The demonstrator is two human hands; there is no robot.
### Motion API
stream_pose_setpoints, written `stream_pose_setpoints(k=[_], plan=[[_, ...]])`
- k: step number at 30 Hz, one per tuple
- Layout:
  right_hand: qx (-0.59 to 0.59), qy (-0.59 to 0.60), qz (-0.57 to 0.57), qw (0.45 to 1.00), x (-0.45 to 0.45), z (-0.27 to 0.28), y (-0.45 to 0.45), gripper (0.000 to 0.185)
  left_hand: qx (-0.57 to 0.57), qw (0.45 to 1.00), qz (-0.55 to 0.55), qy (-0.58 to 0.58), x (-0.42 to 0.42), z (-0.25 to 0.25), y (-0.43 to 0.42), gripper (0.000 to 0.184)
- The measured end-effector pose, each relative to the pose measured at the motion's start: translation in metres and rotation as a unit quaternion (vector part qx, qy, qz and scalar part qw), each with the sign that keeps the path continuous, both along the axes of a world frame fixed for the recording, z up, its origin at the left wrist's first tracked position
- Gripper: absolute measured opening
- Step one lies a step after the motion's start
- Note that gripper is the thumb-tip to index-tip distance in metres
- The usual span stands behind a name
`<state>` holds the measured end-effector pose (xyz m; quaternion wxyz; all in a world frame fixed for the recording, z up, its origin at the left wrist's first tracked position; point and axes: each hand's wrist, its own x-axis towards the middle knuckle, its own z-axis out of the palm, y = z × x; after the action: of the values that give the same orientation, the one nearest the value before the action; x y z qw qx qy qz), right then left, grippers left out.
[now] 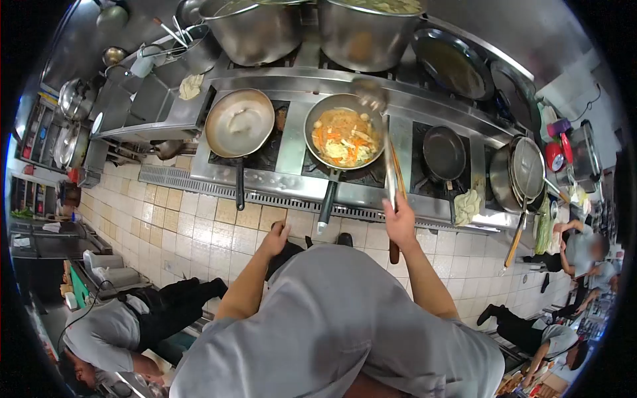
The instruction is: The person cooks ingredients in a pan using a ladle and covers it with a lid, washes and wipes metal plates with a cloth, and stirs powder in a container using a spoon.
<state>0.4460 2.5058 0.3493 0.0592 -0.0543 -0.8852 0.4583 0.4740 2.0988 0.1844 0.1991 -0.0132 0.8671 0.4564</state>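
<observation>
My right hand (pixel 401 223) is wrapped round the long handle of a metal ladle (pixel 371 95), whose head hangs at the upper right rim of the middle pan. That pan (pixel 310 140) sits on the stove and holds broth with carrot strips and pale, cabbage-like pieces. Its black handle (pixel 327 204) points toward me, untouched. My left hand (pixel 274 239) is closed, left of that handle; a thin brown stick-like thing shows at its fingers, too small to name. On the left burner rests a worn pan (pixel 239 124) with a little pale liquid.
Two large steel pots (pixel 255 34) stand behind the burners. A small black pan (pixel 444 153) sits at the right, near a crumpled cloth (pixel 467 207). A strainer (pixel 527 169) lies over stacked pans. Co-workers are at the lower left and the right.
</observation>
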Motion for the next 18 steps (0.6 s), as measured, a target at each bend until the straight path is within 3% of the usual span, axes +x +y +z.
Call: stream_pose_setpoints(k=[2, 3, 4, 5, 7, 8, 11, 13, 18], plan=[[-0.100, 0.031, -0.063, 0.993, -0.025, 0.025, -0.026, 0.039, -0.116, 0.972, -0.030, -0.201, 0.034, -0.027, -0.062, 0.089], [-0.254, -0.055, -0.077, 0.963, -0.041, 0.053, -0.042, 0.042, -0.156, 0.954, -0.020, -0.256, 0.052, -0.043, -0.089, 0.100], [-0.243, -0.018, -0.061, 0.968, -0.061, 0.091, -0.067, 0.048, -0.142, 0.946, 0.033, -0.289, 0.067, -0.081, -0.122, 0.102], [-0.229, 0.015, -0.025, 0.973, -0.083, 0.122, -0.090, 0.049, -0.158, 0.949, 0.017, -0.272, 0.083, -0.129, -0.163, 0.102], [-0.196, 0.065, 0.045, 0.977, -0.131, 0.180, -0.137, 0.053, -0.286, 0.898, -0.088, -0.323, 0.079, -0.073, -0.187, 0.089], [-0.176, 0.082, 0.079, 0.978, -0.158, 0.208, -0.162, 0.056, -0.250, 0.911, -0.078, -0.320, 0.082, -0.076, -0.210, 0.081], [-0.149, 0.052, 0.140, 0.977, -0.261, 0.275, -0.230, 0.028, -0.235, 0.933, -0.032, -0.270, 0.073, -0.075, -0.260, 0.071], [-0.151, 0.023, 0.170, 0.974, -0.338, 0.294, -0.271, 0.005, -0.032, 0.919, 0.224, -0.324, 0.063, -0.053, -0.287, 0.063], [-0.152, -0.032, 0.104, 0.982, -0.443, 0.299, -0.367, 0.014, 0.019, 0.919, 0.303, -0.252, 0.041, -0.061, -0.360, 0.052]])
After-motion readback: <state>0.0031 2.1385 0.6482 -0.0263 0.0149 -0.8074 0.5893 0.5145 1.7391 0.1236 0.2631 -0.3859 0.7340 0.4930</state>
